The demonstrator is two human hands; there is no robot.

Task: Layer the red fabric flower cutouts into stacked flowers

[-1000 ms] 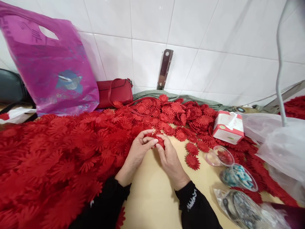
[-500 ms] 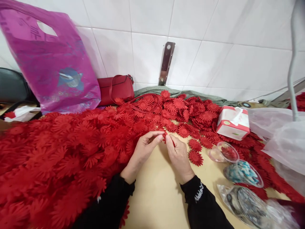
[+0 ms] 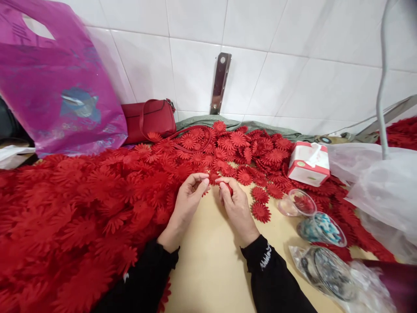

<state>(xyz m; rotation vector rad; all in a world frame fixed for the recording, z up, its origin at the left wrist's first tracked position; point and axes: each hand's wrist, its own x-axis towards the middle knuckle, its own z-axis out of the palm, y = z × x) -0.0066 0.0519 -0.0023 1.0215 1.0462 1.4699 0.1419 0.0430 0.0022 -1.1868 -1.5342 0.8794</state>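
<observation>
Above the front of the table, my left hand (image 3: 190, 193) has its thumb and forefinger tips pressed together. Anything between them is too small to make out. A short gap separates it from my right hand (image 3: 235, 203), whose curled fingers grip a small red piece (image 3: 229, 188), mostly hidden, coloured like the flowers. Behind both hands lie many red cut-out flowers with narrow petals. Two single red flowers, an upper one (image 3: 260, 194) and a lower one (image 3: 261, 211), rest just right of my right hand. A large heap of red flowers (image 3: 97, 208) spreads to the left.
A tissue box (image 3: 308, 167), a clear cup (image 3: 304, 202), a tub with blue-and-white contents (image 3: 321, 228) and a plastic-wrapped round item (image 3: 329, 271) stand right. A purple bag (image 3: 78, 78) and red handbag (image 3: 151, 119) lean by the tiled wall (image 3: 195, 65). A grey cable (image 3: 382, 87) hangs right.
My hands were together at a small red piece; now they are apart, and the red piece is in my right hand. The view has turned slightly right.
</observation>
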